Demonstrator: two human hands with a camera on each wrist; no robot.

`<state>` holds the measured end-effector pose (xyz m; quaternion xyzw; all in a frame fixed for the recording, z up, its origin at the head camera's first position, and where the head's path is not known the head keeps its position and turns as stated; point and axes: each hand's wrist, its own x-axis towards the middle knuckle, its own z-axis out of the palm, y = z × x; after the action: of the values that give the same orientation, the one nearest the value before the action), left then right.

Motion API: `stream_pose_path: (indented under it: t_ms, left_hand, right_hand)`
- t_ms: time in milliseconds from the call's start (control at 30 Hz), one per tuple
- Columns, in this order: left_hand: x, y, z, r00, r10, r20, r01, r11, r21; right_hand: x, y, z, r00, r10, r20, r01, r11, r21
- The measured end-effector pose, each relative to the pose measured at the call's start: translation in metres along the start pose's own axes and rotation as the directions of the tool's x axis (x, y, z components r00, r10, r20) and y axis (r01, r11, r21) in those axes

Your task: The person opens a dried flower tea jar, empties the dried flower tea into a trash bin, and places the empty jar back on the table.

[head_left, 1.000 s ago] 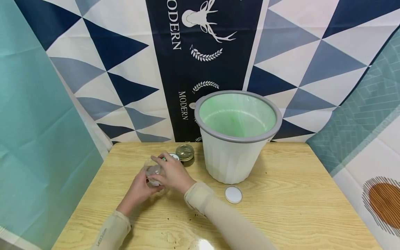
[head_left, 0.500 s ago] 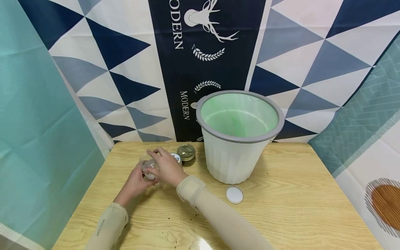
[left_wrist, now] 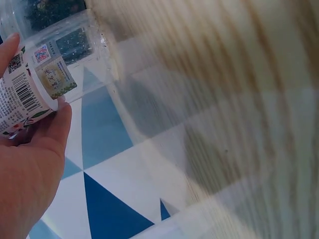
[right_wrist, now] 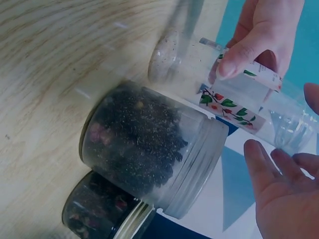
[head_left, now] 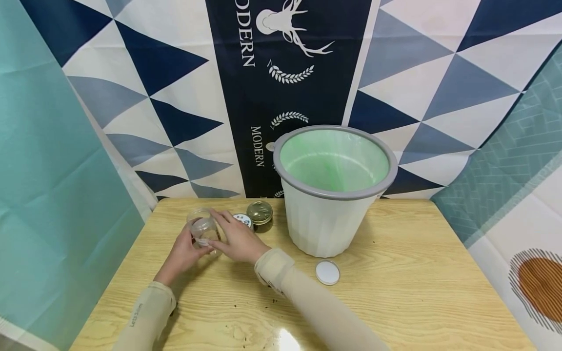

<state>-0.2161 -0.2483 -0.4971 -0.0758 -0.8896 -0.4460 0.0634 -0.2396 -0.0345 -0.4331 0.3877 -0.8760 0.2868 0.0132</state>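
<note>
My left hand grips a clear plastic jar with a floral, printed label at the left of the table. Specks dot its see-through wall in the right wrist view. Around the upper part of that jar, my right hand has its fingers on the far side and thumb on the near side; the left wrist view does not show this hand. Close by in the right wrist view lies a larger jar of dark dried bits and pinkish buds; a gold-lidded jar is beside it.
A tall white bin with a grey rim and green inside stands at the back, right of the jars. In front of it lies a white round lid. Dark crumbs are scattered near the front. Patterned cloth hangs behind the table.
Both hands and the clear jar have shifted slightly left, and the jar has turned in the grip, showing its round end more plainly. The other jars, bin and lid stay put.
</note>
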Motion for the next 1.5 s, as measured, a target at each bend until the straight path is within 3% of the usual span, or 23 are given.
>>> stream_pose_path:
  t_ms: [300, 400, 467, 500, 567, 633, 700, 733, 767, 800, 833, 900, 1000, 1033, 1100, 1200, 1500]
  left_hand:
    - [0.002, 0.007, 0.002, 0.995, -0.051, -0.086, 0.046, 0.997, -0.062]
    - [-0.003, 0.015, 0.006, 0.982, -0.038, -0.184, 0.03, 0.998, -0.046]
    - [-0.008, 0.02, 0.011, 0.957, 0.012, -0.29, -0.006, 1.0, 0.022]
    - [-0.01, 0.023, 0.013, 0.935, 0.055, -0.351, -0.033, 0.997, 0.07]
    - [-0.016, 0.026, 0.017, 0.862, 0.179, -0.474, -0.087, 0.974, 0.209]
    - [-0.022, 0.031, 0.022, 0.754, 0.348, -0.557, -0.17, 0.923, 0.346]
    - [-0.026, 0.037, 0.028, 0.644, 0.511, -0.569, -0.259, 0.846, 0.467]
    - [-0.028, 0.041, 0.031, 0.599, 0.582, -0.55, -0.3, 0.8, 0.52]
    - [-0.029, 0.045, 0.035, 0.575, 0.632, -0.519, -0.342, 0.762, 0.549]
    - [-0.029, 0.049, 0.039, 0.566, 0.668, -0.484, -0.377, 0.731, 0.569]
    - [-0.03, 0.054, 0.043, 0.587, 0.678, -0.443, -0.404, 0.719, 0.566]
    - [-0.031, 0.061, 0.053, 0.661, 0.646, -0.383, -0.415, 0.739, 0.531]
    - [-0.031, 0.068, 0.067, 0.804, 0.49, -0.338, -0.32, 0.835, 0.449]
    - [-0.031, 0.07, 0.07, 0.84, 0.432, -0.329, -0.278, 0.863, 0.423]
    - [-0.028, 0.072, 0.075, 0.886, 0.335, -0.319, -0.206, 0.903, 0.378]
    - [-0.024, 0.074, 0.077, 0.927, 0.224, -0.302, -0.123, 0.939, 0.32]
    - [0.003, 0.066, 0.082, 0.979, -0.011, -0.205, 0.04, 0.99, 0.134]
  right_hand:
    - [-0.003, 0.008, -0.006, 0.998, -0.049, -0.026, 0.048, 0.999, -0.025]
    - [-0.005, 0.01, -0.008, 0.998, -0.057, -0.03, 0.056, 0.998, -0.027]
    - [-0.007, 0.012, -0.011, 0.998, -0.054, -0.035, 0.053, 0.998, -0.026]
    - [-0.008, 0.012, -0.012, 0.998, -0.05, -0.04, 0.049, 0.998, -0.025]
    - [-0.009, 0.013, -0.014, 0.998, -0.044, -0.049, 0.043, 0.999, -0.018]
    - [-0.01, 0.015, -0.017, 0.997, -0.042, -0.061, 0.041, 0.999, -0.019]
    - [-0.011, 0.016, -0.021, 0.996, -0.047, -0.072, 0.046, 0.999, -0.024]
    - [-0.012, 0.017, -0.023, 0.996, -0.049, -0.077, 0.047, 0.999, -0.028]
    - [-0.012, 0.018, -0.025, 0.995, -0.053, -0.084, 0.05, 0.998, -0.031]
    - [-0.012, 0.019, -0.028, 0.994, -0.054, -0.093, 0.051, 0.998, -0.028]
    - [-0.012, 0.021, -0.03, 0.994, -0.052, -0.099, 0.049, 0.998, -0.029]
    - [-0.012, 0.023, -0.035, 0.992, -0.051, -0.112, 0.049, 0.998, -0.026]
    - [-0.013, 0.025, -0.041, 0.992, -0.046, -0.121, 0.044, 0.999, -0.014]
    - [-0.014, 0.025, -0.044, 0.992, -0.042, -0.121, 0.04, 0.999, -0.015]
    - [-0.016, 0.025, -0.048, 0.992, -0.033, -0.124, 0.031, 0.999, -0.012]
    - [-0.018, 0.026, -0.05, 0.992, -0.021, -0.126, 0.02, 1.0, -0.01]
    - [-0.023, 0.037, -0.049, 0.992, -0.001, -0.125, -0.001, 1.0, -0.01]
